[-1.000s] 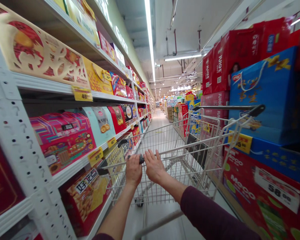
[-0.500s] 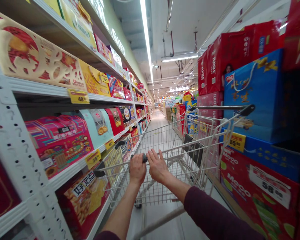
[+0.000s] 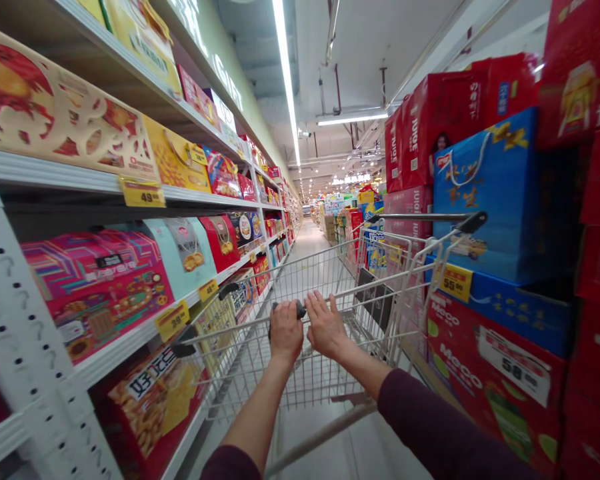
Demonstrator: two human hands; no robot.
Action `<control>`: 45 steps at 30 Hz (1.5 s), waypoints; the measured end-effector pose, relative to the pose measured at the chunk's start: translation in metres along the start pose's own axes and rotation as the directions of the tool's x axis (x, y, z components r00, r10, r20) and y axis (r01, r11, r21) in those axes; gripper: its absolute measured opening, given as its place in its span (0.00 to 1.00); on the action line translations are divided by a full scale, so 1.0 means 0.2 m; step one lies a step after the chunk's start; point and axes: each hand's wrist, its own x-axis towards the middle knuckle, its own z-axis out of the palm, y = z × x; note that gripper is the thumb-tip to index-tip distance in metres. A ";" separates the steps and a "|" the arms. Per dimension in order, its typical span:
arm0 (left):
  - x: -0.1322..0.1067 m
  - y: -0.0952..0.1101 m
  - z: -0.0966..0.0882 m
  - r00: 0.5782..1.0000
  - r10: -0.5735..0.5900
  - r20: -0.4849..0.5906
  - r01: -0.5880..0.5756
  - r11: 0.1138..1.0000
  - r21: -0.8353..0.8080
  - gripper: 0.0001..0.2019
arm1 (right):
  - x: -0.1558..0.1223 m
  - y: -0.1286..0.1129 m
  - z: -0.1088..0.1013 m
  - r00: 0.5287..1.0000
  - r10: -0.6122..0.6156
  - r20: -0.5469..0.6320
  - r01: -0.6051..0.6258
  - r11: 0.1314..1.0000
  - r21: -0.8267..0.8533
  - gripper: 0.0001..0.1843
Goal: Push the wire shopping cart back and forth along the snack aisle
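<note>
Everything's slid left since the earlier look, hasn't it? The white metal shelves [image 3: 55, 170] sit further toward the edge, and more red cartons [image 3: 583, 80] have come in on the right.

Yes, and both hands have shifted rightward in the view. Where's the left hand [image 3: 286, 333]?

Closed around a dark grip [image 3: 297, 309] at the back of the wire shopping cart [image 3: 310, 380], with the grip's end showing past the knuckles.

And the right hand [image 3: 326, 327]?

Just beside it, not touching it. Its fingers [image 3: 316, 305] are spread and open, lying against the cart's top rail, not wrapped around anything I can make out. A dark maroon sleeve [image 3: 430, 427] covers that forearm.

Where's the cart standing?

On the pale aisle floor [image 3: 315, 440], directly ahead of the person, between the two displays.

What's beside it?

On the left, boxed food gifts fill the shelves, with a yellow 39 price tag [image 3: 172, 320] on the shelf edge. On the right, a blue gift box [image 3: 485, 200] sits above a yellow 55 price tag [image 3: 457, 282], with a red Mecco carton [image 3: 490, 400] lower down.
</note>
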 end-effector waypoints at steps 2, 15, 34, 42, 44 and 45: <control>0.01 0.03 0.00 1.000 0.003 0.000 -0.003 1.000 0.027 0.20 | -0.01 0.03 -0.01 1.000 0.004 0.000 -0.004 1.000 -0.008 0.34; 0.11 0.31 -0.03 0.978 -0.033 0.206 0.033 0.999 0.007 0.20 | -0.13 0.29 -0.17 0.994 0.088 -0.059 -0.095 0.986 -0.135 0.35; 0.19 0.65 0.05 0.950 0.082 0.300 -0.082 0.997 -0.013 0.23 | -0.26 0.59 -0.23 0.974 0.109 -0.198 -0.162 0.947 -0.278 0.33; 0.23 0.78 0.11 0.954 0.135 0.266 -0.122 0.990 -0.065 0.21 | -0.30 0.67 -0.25 0.962 0.146 -0.229 -0.212 0.931 -0.299 0.34; 0.25 0.81 0.12 0.952 0.157 0.264 -0.143 0.987 -0.072 0.21 | -0.30 0.68 -0.26 0.956 0.157 -0.247 -0.228 0.928 -0.294 0.35; 0.25 0.83 0.12 0.949 0.168 0.266 -0.153 0.985 -0.076 0.21 | -0.30 0.69 -0.26 0.952 0.167 -0.258 -0.241 0.927 -0.289 0.35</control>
